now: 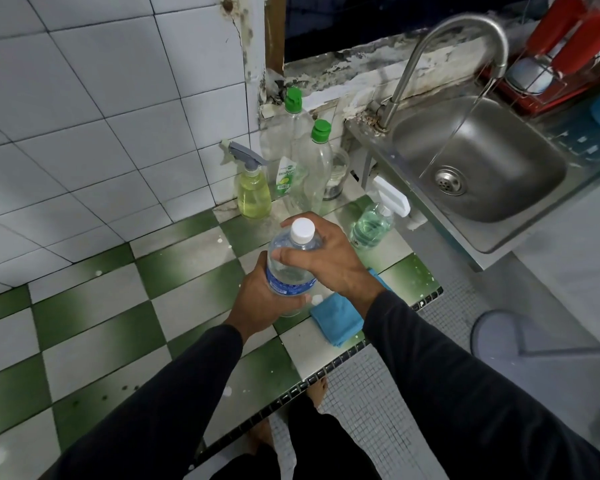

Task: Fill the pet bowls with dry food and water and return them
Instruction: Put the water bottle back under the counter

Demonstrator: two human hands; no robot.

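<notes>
A clear plastic water bottle (289, 268) with a blue label and a white cap (302, 230) stands above the green-and-white tiled counter (118, 306). My left hand (264, 303) grips its lower body from the left. My right hand (326, 258) curls over its shoulder just below the cap. Water runs from the curved steel tap (465, 39) into the steel sink (482, 161) at the right. No pet bowl is in view.
Against the tiled wall stand a yellow spray bottle (253, 192) and two clear bottles with green caps (312, 168). A green-liquid spray bottle (374, 223) lies by the sink. A blue cloth (340, 317) sits at the counter edge. A red dish rack (551, 64) stands behind the sink.
</notes>
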